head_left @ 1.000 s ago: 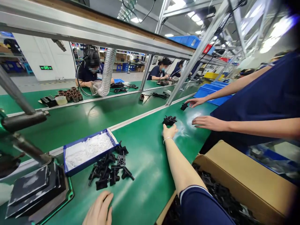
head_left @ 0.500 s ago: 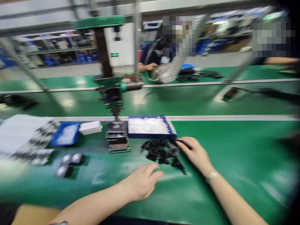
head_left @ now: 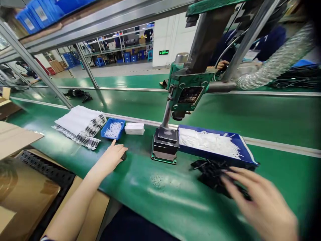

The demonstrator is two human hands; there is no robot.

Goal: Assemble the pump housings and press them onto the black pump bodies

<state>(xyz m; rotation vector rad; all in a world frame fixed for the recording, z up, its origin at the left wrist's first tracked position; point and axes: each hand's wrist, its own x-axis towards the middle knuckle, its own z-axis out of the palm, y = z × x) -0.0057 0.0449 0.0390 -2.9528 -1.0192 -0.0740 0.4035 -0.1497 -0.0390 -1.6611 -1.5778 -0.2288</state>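
Note:
My left hand [head_left: 115, 154] reaches over the bench just in front of a small blue tray [head_left: 103, 133] of white rings. Its fingers curl down around a small black part [head_left: 123, 156], whose edge shows beside the hand. The rest of that part is hidden. On the right, my right hand [head_left: 255, 192], blurred, is at a pile of small black parts [head_left: 209, 172]. Thumb and fingertips close on a black piece at the pile's edge; its exact kind is unclear. Behind the pile lies a long blue box [head_left: 195, 151] filled with thin white strips.
A green hand press [head_left: 189, 92] rises above a black block [head_left: 165, 142] mid-bench. A white box [head_left: 134, 128] and stacked white sheets [head_left: 77, 120] lie left. Cardboard boxes [head_left: 30, 187] stand at the near left. A co-worker's hand [head_left: 222, 65] shows beyond.
The view has swung left. My left hand has moved from near the black pile to the small black-and-white round parts by the blue tray. My right hand stays at the pile.

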